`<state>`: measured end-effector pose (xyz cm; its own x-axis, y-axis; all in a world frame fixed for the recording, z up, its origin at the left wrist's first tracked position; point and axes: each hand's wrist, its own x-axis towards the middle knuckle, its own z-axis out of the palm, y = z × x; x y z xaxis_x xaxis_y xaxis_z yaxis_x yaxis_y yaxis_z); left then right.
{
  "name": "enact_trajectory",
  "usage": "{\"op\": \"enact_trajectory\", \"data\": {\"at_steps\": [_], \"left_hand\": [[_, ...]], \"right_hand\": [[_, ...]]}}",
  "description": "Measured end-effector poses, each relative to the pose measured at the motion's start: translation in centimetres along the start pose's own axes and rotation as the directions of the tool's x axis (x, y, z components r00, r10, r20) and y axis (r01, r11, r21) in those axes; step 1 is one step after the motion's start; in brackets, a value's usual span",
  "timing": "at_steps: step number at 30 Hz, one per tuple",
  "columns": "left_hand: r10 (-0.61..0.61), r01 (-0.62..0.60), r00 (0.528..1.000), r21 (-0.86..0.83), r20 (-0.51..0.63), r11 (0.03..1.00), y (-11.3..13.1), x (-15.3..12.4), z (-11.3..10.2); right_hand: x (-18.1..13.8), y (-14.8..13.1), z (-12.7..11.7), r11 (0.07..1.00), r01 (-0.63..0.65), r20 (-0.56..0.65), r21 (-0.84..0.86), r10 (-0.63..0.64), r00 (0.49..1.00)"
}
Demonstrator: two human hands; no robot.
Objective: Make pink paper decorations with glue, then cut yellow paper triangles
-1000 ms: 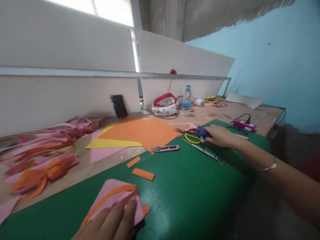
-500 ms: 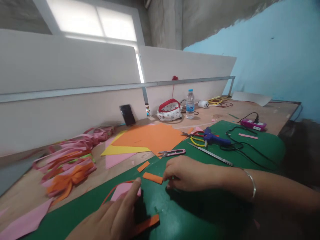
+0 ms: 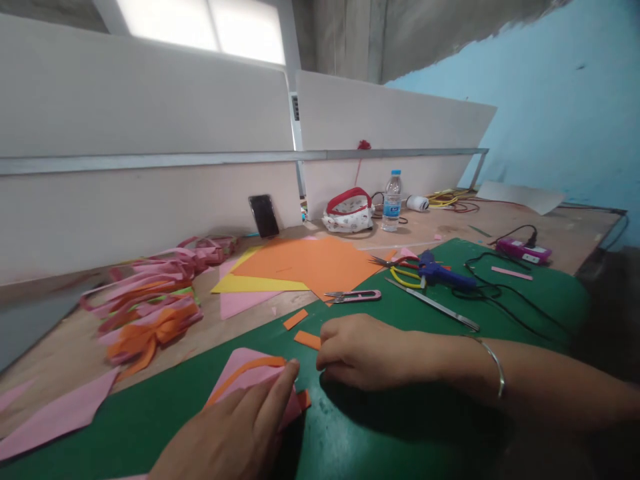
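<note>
Pink paper [image 3: 240, 373] under L hand [image 3: 235, 433] fingers [image 3: 280, 387], R hand [image 3: 365, 350] just beside

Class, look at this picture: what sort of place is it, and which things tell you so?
Probably a paper-craft workbench: coloured paper sheets, scissors and a glue gun lie on a green cutting mat.

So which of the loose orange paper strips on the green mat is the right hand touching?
The nearer orange strip, whose end lies under the right hand. The smaller strip lies apart, farther up the green mat.
</note>
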<state>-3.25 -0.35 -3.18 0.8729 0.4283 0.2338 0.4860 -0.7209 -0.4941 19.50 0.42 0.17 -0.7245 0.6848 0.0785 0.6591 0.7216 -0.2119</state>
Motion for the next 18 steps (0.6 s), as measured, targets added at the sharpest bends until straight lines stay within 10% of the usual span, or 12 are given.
{"op": "enact_trajectory", "data": {"at_steps": [11, 18], "left_hand": [[-0.090, 0.100, 0.986, -0.068, 0.139, 0.993, 0.2, 0.4, -0.3], [-0.182, 0.197, 0.980, -0.244, 0.084, 0.949, -0.1, 0.1, -0.2]], "right_hand": [[0.7, -0.4, 1.7, 0.964, 0.116, -0.185, -0.240, -0.162, 0.969], [1.6, -1.8, 3.9, 0.767, 0.395, -0.385, -0.505, -0.610, 0.693]]}}
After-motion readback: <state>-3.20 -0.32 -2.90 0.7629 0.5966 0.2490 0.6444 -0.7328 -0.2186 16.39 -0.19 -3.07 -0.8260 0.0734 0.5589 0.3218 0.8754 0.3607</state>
